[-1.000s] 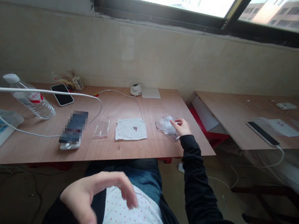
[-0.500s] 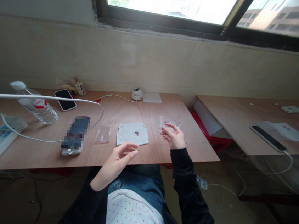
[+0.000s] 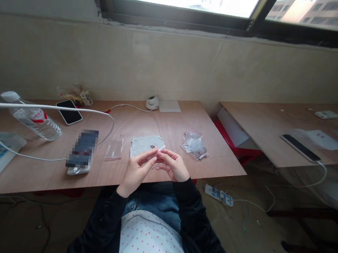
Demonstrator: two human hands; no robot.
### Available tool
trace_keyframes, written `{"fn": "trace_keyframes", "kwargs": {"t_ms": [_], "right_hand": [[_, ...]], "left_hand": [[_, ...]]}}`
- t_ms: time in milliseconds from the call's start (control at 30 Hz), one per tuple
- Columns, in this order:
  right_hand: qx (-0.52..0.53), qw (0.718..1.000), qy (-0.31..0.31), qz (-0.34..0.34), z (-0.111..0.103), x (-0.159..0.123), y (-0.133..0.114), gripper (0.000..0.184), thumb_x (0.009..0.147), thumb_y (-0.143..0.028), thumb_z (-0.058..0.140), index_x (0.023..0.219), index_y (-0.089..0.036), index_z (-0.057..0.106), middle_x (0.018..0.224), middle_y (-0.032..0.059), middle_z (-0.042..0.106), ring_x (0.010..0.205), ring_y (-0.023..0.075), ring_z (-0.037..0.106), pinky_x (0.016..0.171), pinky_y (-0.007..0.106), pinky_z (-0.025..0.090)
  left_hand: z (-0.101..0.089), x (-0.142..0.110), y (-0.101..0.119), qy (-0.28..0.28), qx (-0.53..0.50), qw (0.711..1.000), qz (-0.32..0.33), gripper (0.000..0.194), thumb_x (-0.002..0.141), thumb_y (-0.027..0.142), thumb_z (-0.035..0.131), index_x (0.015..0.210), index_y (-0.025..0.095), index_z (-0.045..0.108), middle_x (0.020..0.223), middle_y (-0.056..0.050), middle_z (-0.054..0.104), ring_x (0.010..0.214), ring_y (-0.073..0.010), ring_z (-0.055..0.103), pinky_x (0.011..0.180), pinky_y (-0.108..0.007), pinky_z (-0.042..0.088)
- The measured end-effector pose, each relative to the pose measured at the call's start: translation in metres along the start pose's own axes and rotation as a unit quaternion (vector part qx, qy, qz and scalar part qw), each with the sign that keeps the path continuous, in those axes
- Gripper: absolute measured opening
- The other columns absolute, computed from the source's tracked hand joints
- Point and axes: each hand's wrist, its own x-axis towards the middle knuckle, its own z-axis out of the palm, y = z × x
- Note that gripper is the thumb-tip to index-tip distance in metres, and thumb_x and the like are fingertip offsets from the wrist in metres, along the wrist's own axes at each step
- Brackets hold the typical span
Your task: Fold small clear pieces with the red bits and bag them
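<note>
My left hand (image 3: 136, 172) and my right hand (image 3: 172, 165) meet low over the near edge of a white cloth (image 3: 140, 146). Between my left fingertips is a small, thin, pale item (image 3: 161, 148), too small to identify. My right fingers curl close beside it. A tiny dark-and-red piece (image 3: 153, 146) lies on the cloth, just past my fingertips. To the right sits a crumpled clear plastic bag (image 3: 194, 145), and to the left a small flat clear bag (image 3: 114, 149) with a red strip.
The plywood table (image 3: 169, 120) also holds a pixelated phone (image 3: 81, 151), a black phone (image 3: 69, 112), a water bottle (image 3: 35, 121) and a white cable (image 3: 53, 108). A second table (image 3: 277, 126) stands at right. A power strip (image 3: 219, 195) lies on the floor.
My left hand has risen from over my lap to the table edge. My right hand has left the plastic bag and moved left, and the two hands now meet over the cloth.
</note>
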Motion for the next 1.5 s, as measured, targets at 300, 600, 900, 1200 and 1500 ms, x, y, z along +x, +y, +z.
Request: {"fn": "trace_keyframes", "kwargs": {"t_ms": [300, 600, 900, 1200, 1500], "right_hand": [[-0.043, 0.997, -0.064, -0.002, 0.001, -0.004, 0.0, 0.026, 0.061, -0.03, 0.074, 0.078, -0.011, 0.066, 0.069, 0.0045, 0.066, 0.065, 0.0157, 0.065, 0.048, 0.02, 0.051], [-0.075, 0.994, -0.08, 0.009, 0.004, -0.008, -0.003, 0.029, 0.064, -0.033, 0.073, 0.082, -0.01, 0.066, 0.072, 0.0074, 0.068, 0.068, 0.0165, 0.065, 0.05, 0.021, 0.053], [-0.096, 0.993, -0.072, 0.01, 0.004, -0.008, -0.002, 0.027, 0.067, -0.037, 0.07, 0.074, -0.011, 0.065, 0.071, 0.007, 0.067, 0.066, 0.0165, 0.064, 0.045, 0.021, 0.052], [-0.128, 0.989, -0.07, 0.022, 0.003, -0.007, 0.001, 0.028, 0.068, -0.038, 0.067, 0.071, -0.011, 0.064, 0.065, 0.006, 0.065, 0.062, 0.0172, 0.064, 0.042, 0.022, 0.051], [-0.161, 0.984, -0.072, 0.014, 0.007, -0.012, -0.004, 0.03, 0.067, -0.041, 0.066, 0.073, -0.012, 0.063, 0.064, 0.0051, 0.064, 0.062, 0.0154, 0.062, 0.044, 0.022, 0.051]], "left_hand": [[-0.003, -0.008, 0.001, 0.025, 0.02, 0.999, -0.008, 0.032, 0.081, 0.029, 0.055, 0.108, 0.014, 0.063, 0.113, -0.007, 0.063, 0.108, -0.0223, 0.056, 0.097, -0.035, 0.042], [-0.005, -0.014, 0.001, 0.034, 0.032, 0.999, -0.014, 0.035, 0.085, 0.032, 0.048, 0.112, 0.014, 0.061, 0.116, -0.007, 0.062, 0.11, -0.0227, 0.054, 0.097, -0.034, 0.04], [-0.005, -0.015, -0.004, 0.021, 0.039, 0.999, -0.01, 0.033, 0.087, 0.028, 0.041, 0.111, 0.015, 0.061, 0.119, -0.007, 0.059, 0.111, -0.0218, 0.053, 0.097, -0.033, 0.04], [-0.002, -0.019, -0.002, 0.005, 0.026, 1.0, -0.013, 0.039, 0.088, 0.025, 0.039, 0.125, 0.016, 0.046, 0.123, -0.007, 0.056, 0.116, -0.0202, 0.049, 0.101, -0.034, 0.035], [-0.005, -0.02, -0.001, -0.001, 0.03, 0.999, -0.016, 0.039, 0.085, 0.022, 0.042, 0.123, 0.016, 0.048, 0.126, -0.006, 0.054, 0.119, -0.0215, 0.046, 0.102, -0.034, 0.034]]}}
